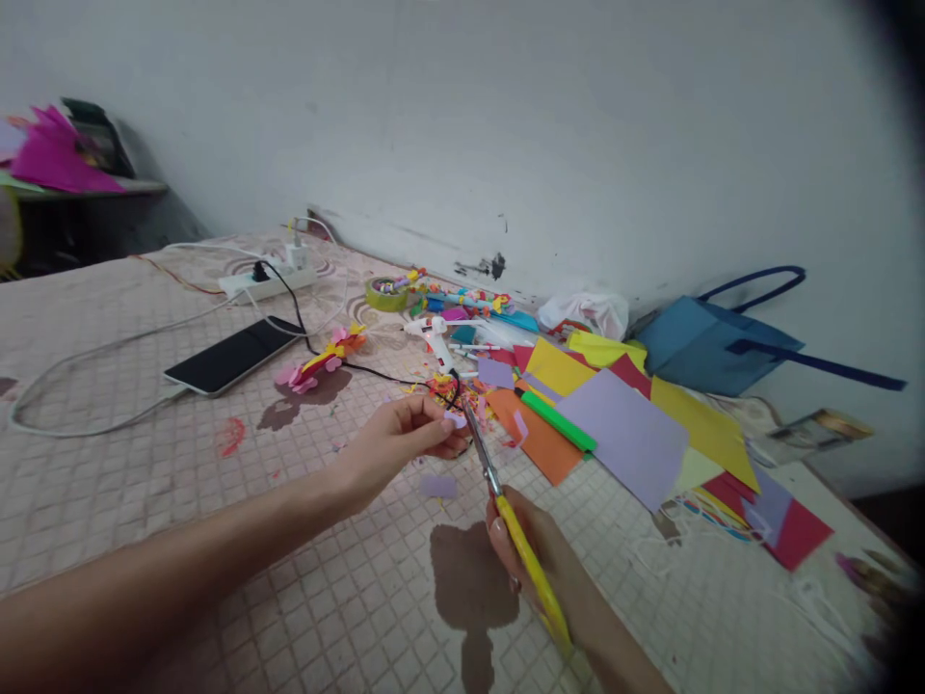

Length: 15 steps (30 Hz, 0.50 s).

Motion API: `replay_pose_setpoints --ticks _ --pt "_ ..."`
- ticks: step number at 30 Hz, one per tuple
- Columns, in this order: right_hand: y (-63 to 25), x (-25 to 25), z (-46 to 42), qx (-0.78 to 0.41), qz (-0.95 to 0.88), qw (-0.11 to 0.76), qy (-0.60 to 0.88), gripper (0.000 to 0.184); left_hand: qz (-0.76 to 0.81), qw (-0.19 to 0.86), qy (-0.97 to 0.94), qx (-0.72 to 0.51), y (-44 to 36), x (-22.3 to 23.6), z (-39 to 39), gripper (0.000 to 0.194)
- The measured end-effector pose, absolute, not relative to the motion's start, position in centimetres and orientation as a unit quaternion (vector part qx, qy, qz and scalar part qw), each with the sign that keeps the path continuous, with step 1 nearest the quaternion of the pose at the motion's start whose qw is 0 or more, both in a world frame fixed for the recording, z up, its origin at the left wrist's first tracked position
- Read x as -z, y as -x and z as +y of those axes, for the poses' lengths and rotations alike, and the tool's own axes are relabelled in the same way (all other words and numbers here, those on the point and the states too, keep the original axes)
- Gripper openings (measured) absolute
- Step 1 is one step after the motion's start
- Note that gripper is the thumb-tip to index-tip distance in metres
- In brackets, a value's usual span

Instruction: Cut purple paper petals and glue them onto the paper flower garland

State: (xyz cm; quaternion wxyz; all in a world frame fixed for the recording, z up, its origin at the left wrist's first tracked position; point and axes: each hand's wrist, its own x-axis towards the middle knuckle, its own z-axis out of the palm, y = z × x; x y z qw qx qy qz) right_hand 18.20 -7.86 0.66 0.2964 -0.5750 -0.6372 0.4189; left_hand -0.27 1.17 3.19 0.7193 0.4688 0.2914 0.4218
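Between the thumb and fingers of my left hand [405, 431] is a small piece of lilac paper [456, 419]. My right hand [531, 540] is wrapped round a pair of scissors with yellow handles [531, 559]. Their metal blades point away from me, with the tips close to the lilac piece; I cannot tell whether they touch it. Just below my left fingers, a lilac paper strip [438, 486] lies on the patterned tablecloth [347, 578]. Beyond the hands, a white glue gun [437, 345] rests beside a heap of small paper scraps [452, 387].
Coloured paper sheets [625, 429] and a green marker [556, 420] spread to the right, before a blue bag [712, 347]. On the left lie a phone [235, 355], a paper flower stick [318, 362] and a power strip [267, 282] with trailing cables. Green tape [385, 295] sits near the wall.
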Motion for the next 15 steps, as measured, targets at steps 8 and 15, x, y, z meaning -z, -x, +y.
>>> replay_pose_setpoints --ticks 8,15 --pt "-18.19 -0.35 -7.82 -0.423 -0.635 0.286 0.58 0.024 0.284 0.715 -0.468 -0.435 0.37 -3.15 1.39 0.019" --pt "-18.31 -0.08 -7.77 -0.41 -0.645 0.275 0.584 0.023 0.288 0.718 -0.462 -0.433 0.29 -2.96 1.46 0.019"
